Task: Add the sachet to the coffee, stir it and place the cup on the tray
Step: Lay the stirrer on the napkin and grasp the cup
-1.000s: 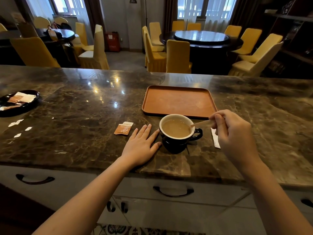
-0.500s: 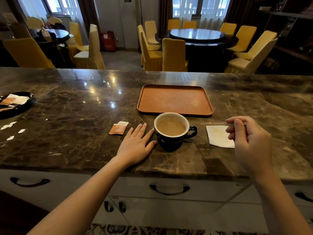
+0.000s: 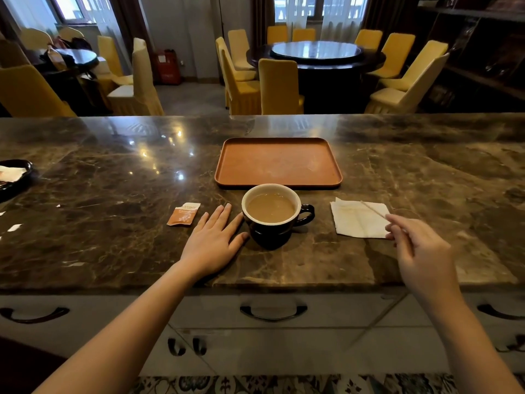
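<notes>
Marble worktop [image 3: 99,223]: left hand [image 3: 213,240] flat, open, steadying black cup w/ milky coffee [image 3: 271,214]; right hand [image 3: 417,248] pinching thin wooden stirrer [image 3: 373,209] over white napkin [image 3: 358,218], prob. to park it. Orange tray [image 3: 278,163] awaits cup.

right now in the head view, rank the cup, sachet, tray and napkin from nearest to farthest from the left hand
1. coffee cup, touching the left hand at its right.
2. torn sachet, just left of the fingertips.
3. orange tray, beyond the cup.
4. napkin, far right, past the cup.
</notes>
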